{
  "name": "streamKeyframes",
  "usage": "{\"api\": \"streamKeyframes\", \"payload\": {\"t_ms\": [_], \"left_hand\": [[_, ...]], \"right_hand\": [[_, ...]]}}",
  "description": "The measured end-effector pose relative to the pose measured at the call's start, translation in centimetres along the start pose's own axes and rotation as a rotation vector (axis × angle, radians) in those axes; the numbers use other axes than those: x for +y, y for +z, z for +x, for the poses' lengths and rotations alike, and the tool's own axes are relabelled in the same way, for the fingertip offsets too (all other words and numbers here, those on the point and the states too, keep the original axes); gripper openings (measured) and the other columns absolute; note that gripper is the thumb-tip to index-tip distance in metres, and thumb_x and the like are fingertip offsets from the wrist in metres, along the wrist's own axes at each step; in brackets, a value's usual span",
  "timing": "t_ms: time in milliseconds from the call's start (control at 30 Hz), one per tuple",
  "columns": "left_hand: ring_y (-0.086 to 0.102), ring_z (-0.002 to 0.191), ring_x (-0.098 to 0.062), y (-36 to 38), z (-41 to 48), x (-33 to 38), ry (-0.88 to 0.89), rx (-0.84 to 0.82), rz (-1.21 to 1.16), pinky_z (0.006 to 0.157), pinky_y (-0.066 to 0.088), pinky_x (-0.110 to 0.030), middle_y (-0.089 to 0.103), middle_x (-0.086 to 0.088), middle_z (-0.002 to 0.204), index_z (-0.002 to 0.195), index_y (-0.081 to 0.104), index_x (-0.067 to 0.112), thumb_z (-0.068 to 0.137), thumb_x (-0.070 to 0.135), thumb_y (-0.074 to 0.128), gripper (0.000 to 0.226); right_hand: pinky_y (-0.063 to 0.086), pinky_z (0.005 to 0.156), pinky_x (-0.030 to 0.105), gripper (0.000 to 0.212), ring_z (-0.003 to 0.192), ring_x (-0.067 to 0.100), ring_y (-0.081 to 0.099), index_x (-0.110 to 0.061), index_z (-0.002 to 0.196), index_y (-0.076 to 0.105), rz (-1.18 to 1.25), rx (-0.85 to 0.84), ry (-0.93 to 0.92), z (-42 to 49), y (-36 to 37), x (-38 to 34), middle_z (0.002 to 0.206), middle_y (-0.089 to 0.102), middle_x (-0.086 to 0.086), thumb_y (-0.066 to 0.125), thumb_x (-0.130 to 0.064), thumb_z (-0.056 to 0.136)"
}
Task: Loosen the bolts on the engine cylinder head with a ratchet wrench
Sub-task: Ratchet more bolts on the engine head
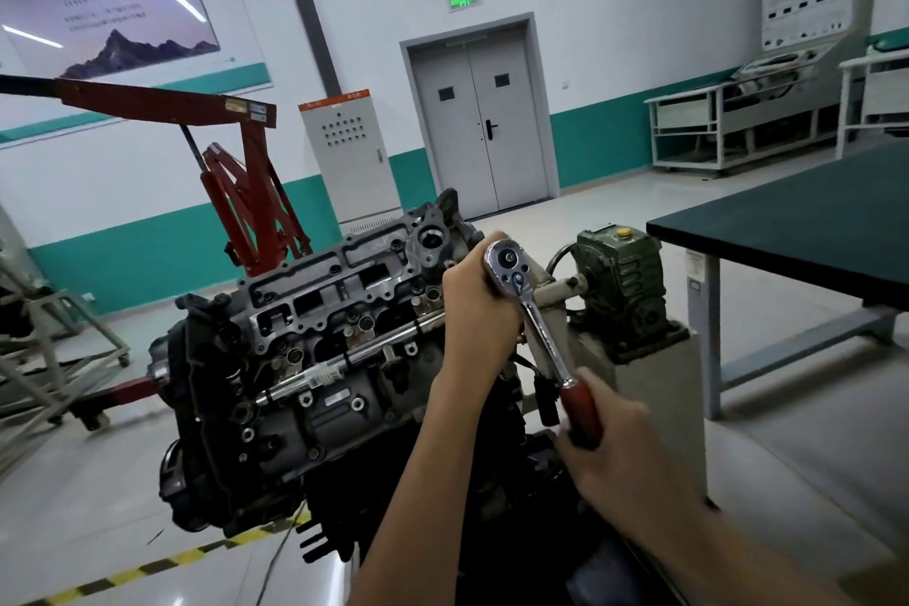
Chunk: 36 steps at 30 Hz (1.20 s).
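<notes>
Left hand (474, 305) wraps the ratchet wrench (533, 315) head at the cylinder head's (334, 300) right end. Right hand (615, 438) clenches the red handle, out past the engine edge. Green gearbox (620, 281) just beside the shaft; dark table (738, 251) edge further right.

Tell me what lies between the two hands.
Only the bare chrome shank of the ratchet wrench spans that stretch in the head view, from the left hand at its head to the right hand on the red handle.
</notes>
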<state>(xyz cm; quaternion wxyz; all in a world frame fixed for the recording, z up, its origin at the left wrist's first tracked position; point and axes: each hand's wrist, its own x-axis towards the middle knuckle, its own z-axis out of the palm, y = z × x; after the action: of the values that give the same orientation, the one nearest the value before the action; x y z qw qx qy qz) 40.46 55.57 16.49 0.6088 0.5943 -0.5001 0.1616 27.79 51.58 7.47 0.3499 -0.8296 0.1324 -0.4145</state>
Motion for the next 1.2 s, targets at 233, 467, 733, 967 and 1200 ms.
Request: {"api": "streamKeyframes", "payload": {"t_ms": [233,467,733,967,1200], "left_hand": [[0.035,0.053,-0.007,-0.8,0.6,0.4,-0.088,-0.105,0.018,0.051,0.033,-0.021,0.044,0.008,0.053,0.058,0.048,0.01,0.075,-0.007,0.067,0.031],[0.046,0.057,-0.02,-0.9,-0.4,0.5,0.004,-0.061,0.039,0.056,0.042,-0.032,0.056,-0.005,0.067,0.074,0.054,0.005,0.074,-0.003,0.067,0.016],[0.038,0.054,-0.002,-0.7,0.2,0.3,-0.053,-0.029,0.055,0.053,0.036,-0.019,0.045,0.013,0.058,0.07,0.048,0.018,0.079,-0.007,0.063,0.031],[0.039,0.05,-0.003,-0.9,0.7,0.8,-0.095,-0.07,0.095,0.049,0.035,-0.017,0.048,0.01,0.053,0.06,0.049,0.015,0.074,-0.014,0.057,0.034],[0.047,0.057,-0.01,-1.6,0.9,1.1,-0.102,-0.135,0.073,0.057,0.042,-0.026,0.058,-0.004,0.063,0.071,0.061,0.006,0.078,-0.005,0.067,0.014]], "right_hand": [[0.036,0.049,0.018,0.038,0.046,0.019,0.054,-0.015,0.092,0.055,-0.649,-0.15,-0.317,9.1,-10.5,1.9,0.06,0.058,0.0,0.074,-0.002,0.062],[0.03,0.048,0.007,0.028,0.052,0.004,0.054,-0.016,0.095,0.055,-0.456,-0.159,-0.193,6.9,-7.9,2.5,0.06,0.047,-0.014,0.068,-0.006,0.072],[0.028,0.039,0.001,0.037,0.045,-0.004,0.05,-0.027,0.064,0.043,0.18,0.017,0.048,-0.8,2.0,-2.6,0.06,0.057,-0.024,0.064,0.003,0.069],[0.04,0.053,0.012,0.03,0.054,0.007,0.053,-0.023,0.101,0.054,-0.322,-0.2,-0.126,4.3,-5.8,1.9,0.07,0.06,0.005,0.066,-0.01,0.077],[0.038,0.057,0.024,0.032,0.058,0.022,0.054,-0.009,0.098,0.056,-0.658,-0.158,-0.34,11.1,-10.5,1.2,0.066,0.053,0.001,0.068,-0.003,0.069]]}}
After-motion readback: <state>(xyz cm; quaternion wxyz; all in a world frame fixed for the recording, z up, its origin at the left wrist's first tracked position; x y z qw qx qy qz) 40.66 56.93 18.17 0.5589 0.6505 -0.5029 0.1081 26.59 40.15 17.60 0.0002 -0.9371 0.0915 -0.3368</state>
